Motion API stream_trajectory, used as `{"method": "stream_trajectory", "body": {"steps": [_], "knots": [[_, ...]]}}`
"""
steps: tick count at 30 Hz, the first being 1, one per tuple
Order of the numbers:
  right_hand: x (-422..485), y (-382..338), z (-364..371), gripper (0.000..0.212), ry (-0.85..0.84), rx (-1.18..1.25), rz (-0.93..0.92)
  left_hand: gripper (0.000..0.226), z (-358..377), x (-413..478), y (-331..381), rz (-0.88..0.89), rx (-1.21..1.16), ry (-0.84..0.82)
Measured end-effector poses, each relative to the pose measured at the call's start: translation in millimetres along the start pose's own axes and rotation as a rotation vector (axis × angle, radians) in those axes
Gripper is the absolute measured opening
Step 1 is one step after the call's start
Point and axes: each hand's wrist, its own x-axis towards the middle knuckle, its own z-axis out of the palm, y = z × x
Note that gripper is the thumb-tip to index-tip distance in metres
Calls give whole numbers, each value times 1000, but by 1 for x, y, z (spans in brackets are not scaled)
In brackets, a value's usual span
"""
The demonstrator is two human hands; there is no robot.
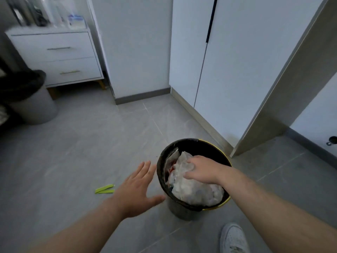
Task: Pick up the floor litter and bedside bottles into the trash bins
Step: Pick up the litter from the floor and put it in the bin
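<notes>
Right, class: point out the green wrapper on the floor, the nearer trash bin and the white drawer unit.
green wrapper [104, 188], head view, middle of the upper strip.
nearer trash bin [184, 141], head view, far rim.
white drawer unit [73, 42], head view, upper drawer front.

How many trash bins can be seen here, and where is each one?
2. The black-lined bin stands in front, under the right hand. The grey bin stands at the left, beside the white nightstand. Others may be outside the view.

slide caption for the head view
Right hand rests on crumpled plastic in the black-lined bin; left hand open beside it.
</notes>
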Motion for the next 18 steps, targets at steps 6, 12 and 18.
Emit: {"method": "stream_trajectory", "body": {"steps": [6, 12, 18], "knots": [[-28, -57, -21, 45, 118, 193, -132, 111, -11, -62, -58, -232, -130, 75], [-9, -98, 22, 43, 127, 247, -171, 67, 28, -88, -137, -486, -155, 23], [50, -123, 85, 41, 99, 161, -234, 66, 72, -62, -193, -548, -197, -19]]}}
